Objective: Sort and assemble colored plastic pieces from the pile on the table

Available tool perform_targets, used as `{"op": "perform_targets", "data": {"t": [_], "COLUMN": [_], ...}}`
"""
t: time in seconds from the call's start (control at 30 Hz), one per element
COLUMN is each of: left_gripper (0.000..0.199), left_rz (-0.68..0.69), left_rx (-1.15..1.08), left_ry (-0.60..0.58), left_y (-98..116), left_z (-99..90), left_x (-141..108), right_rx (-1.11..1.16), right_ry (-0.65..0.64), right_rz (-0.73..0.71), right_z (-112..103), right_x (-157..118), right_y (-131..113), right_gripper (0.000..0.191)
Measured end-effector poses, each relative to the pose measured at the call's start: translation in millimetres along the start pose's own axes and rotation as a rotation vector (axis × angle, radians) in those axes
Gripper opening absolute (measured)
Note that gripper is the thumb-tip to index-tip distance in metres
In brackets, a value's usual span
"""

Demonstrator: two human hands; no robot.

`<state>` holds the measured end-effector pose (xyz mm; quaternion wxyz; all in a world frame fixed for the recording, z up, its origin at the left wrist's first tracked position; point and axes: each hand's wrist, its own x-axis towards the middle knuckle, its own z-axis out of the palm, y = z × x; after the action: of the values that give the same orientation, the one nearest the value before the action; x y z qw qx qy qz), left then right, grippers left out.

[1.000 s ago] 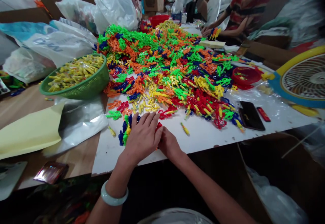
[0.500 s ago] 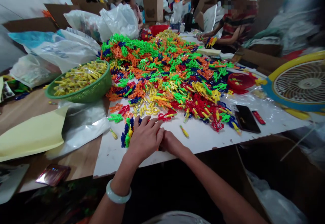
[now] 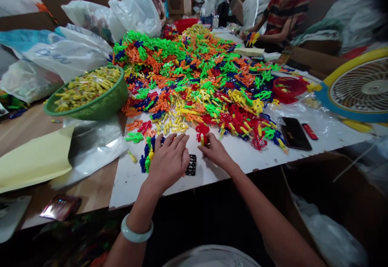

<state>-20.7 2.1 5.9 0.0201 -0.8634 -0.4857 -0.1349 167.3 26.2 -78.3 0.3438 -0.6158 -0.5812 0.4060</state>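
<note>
Between the fingertips of my right hand (image 3: 216, 152) is a small red plastic toy figure (image 3: 202, 133), raised a little above the white board, with a bit of yellow under it. My left hand (image 3: 169, 158) lies flat, palm down and fingers stretched out, over a black grid tray (image 3: 190, 165). Most of that tray is hidden by the hand; its right end, with open square cells, shows. Blue, green and yellow toy figures (image 3: 148, 154) stand in rows just left of my left fingers.
A large heap of coloured toy figures (image 3: 182, 73) covers the table beyond my hands. A green basket (image 3: 103, 101) of yellow pieces stands left. On the right are a phone (image 3: 295, 133), a red bowl (image 3: 287, 91) and a fan (image 3: 363, 85). A co-worker (image 3: 285, 16) sits across.
My right hand has moved right, away from my left hand, and now holds a red toy figure. The tray's end has come into view. The camera view has shifted slightly.
</note>
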Motion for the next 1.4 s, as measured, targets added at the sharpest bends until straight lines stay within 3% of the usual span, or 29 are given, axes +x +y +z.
{"op": "perform_targets", "data": {"t": [0.1,0.17,0.37,0.47,0.53,0.63,0.73,0.83,0.93,1.0,1.07,1.13,1.27,1.4], "left_gripper": [0.046,0.046,0.048,0.048,0.044,0.038,0.037,0.037,0.038,0.039,0.041,0.042,0.043,0.043], "left_rz": [0.01,0.014,0.002,0.016,0.027,0.036,0.031,0.035,0.035,0.032,0.037,0.039,0.016,0.018], "left_rx": [0.014,0.022,0.015,0.007,0.007,0.006,-0.013,-0.026,-0.026,-0.029,-0.038,-0.042,-0.028,-0.014], "left_ry": [-0.018,-0.026,-0.041,-0.066,-0.081,-0.065,-0.033,-0.014,0.001,0.016,0.028,0.027,-0.001,-0.028], "left_y": [-1.0,-1.5,0.4,1.2,0.9,-0.1,-0.4,-0.2,-0.8,-1.4,-1.8,-1.8,-0.5,0.3], "left_z": [0.3,0.3,-3.1,-5.3,-5.6,-4.2,-3.1,-2.9,-2.3,-1.3,-0.4,-0.1,-1.2,-2.8], "left_x": [0.5,0.7,1.1,2.2,2.8,2.8,1.9,1.4,1.7,1.8,1.6,1.4,1.9,2.3], "right_rx": [0.354,0.356,-0.277,-0.57,-0.636,-0.558,-0.533,-0.678,-0.83,-0.837,-0.699,-0.367,0.405,0.646], "right_ry": [-0.214,-0.253,0.002,-0.069,-0.137,-0.105,0.182,0.466,0.434,0.385,0.412,0.389,0.042,-0.209], "right_rz": [0.077,0.055,-0.199,-0.192,-0.209,-0.237,-0.073,0.128,0.245,0.249,0.18,0.122,0.141,0.129], "right_z": [18.2,30.5,55.5,62.9,61.7,42.4,1.4,-46.3,-81.4,-91.3,-88.7,-74.1,-24.2,19.2], "right_x": [-7.5,-7.5,-13.3,-20.3,-22.5,-19.6,-7.7,10.8,25.6,29.4,27.4,19.3,-12.7,-47.6], "right_y": [-1.6,-5.0,-16.0,-23.9,-26.6,-22.8,-13.3,-4.0,4.3,9.7,13.8,14.5,1.8,-9.5], "right_gripper": [0.01,0.006,0.017,0.03,0.031,0.026,0.021,0.027,0.025,0.014,0.009,0.009,0.026,0.035]}}
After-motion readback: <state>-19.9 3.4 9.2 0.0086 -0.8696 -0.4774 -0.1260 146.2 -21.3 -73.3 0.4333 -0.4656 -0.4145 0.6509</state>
